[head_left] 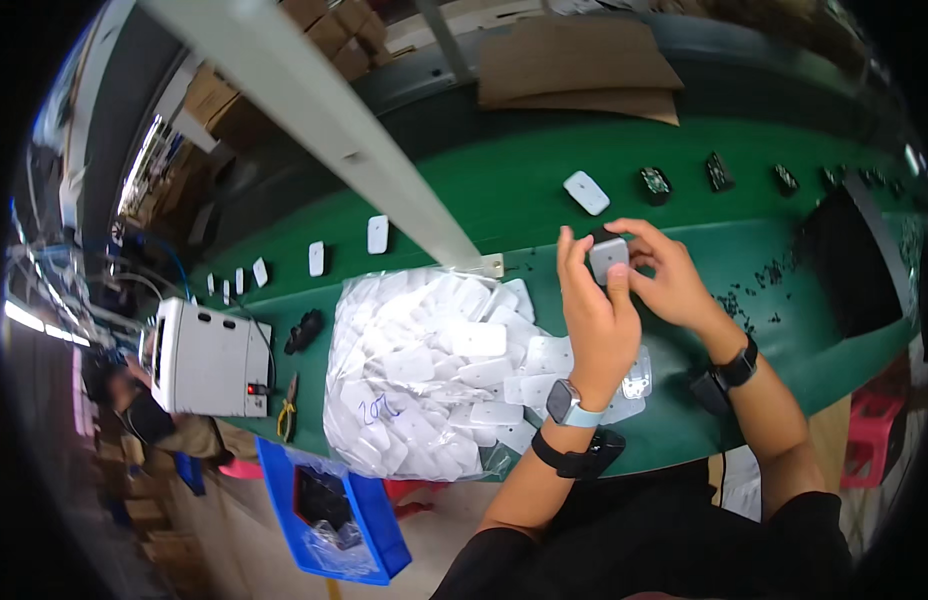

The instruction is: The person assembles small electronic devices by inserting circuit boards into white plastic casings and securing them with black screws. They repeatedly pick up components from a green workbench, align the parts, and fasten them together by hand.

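Between both hands, above the green bench, is a small box-shaped device (609, 258) with a pale cover and black sides. My left hand (599, 325) is closed on it from the left, its thumb against the pale face. The fingers of my right hand (674, 275) grip it from the right. Beside my left wrist, a clear bag (404, 365) spills many white plastic covers (479, 340) onto the bench. Just beyond the hands, a white-faced device (586, 193) lies on the green belt. Further right is an open black housing (655, 184) with a circuit board showing.
Several more black housings (719, 172) line the belt at right, near a black bin (854, 265) and scattered small black parts (754, 292). White-faced devices (377, 235) continue leftward. A slanted metal post (354, 150), white machine (209, 360), pliers (287, 410) and blue crate (384, 535) stand left.
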Demonstrator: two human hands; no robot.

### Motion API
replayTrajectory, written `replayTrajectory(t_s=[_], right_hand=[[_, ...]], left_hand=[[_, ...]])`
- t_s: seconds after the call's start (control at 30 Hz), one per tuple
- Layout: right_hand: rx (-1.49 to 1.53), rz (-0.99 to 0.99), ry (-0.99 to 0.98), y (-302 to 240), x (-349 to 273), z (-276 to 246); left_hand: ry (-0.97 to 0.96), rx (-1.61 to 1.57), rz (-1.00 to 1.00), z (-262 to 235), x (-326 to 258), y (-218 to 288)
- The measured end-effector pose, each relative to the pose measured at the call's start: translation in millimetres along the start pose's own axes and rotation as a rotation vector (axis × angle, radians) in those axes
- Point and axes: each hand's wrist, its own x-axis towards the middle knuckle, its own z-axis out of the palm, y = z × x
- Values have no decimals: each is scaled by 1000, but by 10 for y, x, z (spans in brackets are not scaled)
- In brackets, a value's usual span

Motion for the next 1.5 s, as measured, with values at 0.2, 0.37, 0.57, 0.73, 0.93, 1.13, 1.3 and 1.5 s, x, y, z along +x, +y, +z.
replayTrajectory(t_s=[0.2,0.37,0.57,0.73,0.93,1.13,1.3,1.5], right_hand=[[-469,173,-190,108,1098,487],[-854,-124,-184,458,1348,831],[-1023,60,-160,359,1450,923],[-815,-119,-47,33,1219,714],[-397,-90,-247,-531,370,-285],[-316,-36,-502,-112,-468,-985],[-393,-154,-705,3,-814,-777],[-529,-217,-767,-62,-881,-765]], left_hand=[[-119,327,166,-651,13,537],[-212,607,-12,-1412,-58,269],[-248,744,25,-1749,-88,73],[-317,980,165,-1678,37,-6],[-346,1041,93,-1636,19,16],[-318,751,128,-1326,96,429],[-309,-13,1,-623,189,387],[-237,-744,-452,28,173,76]])
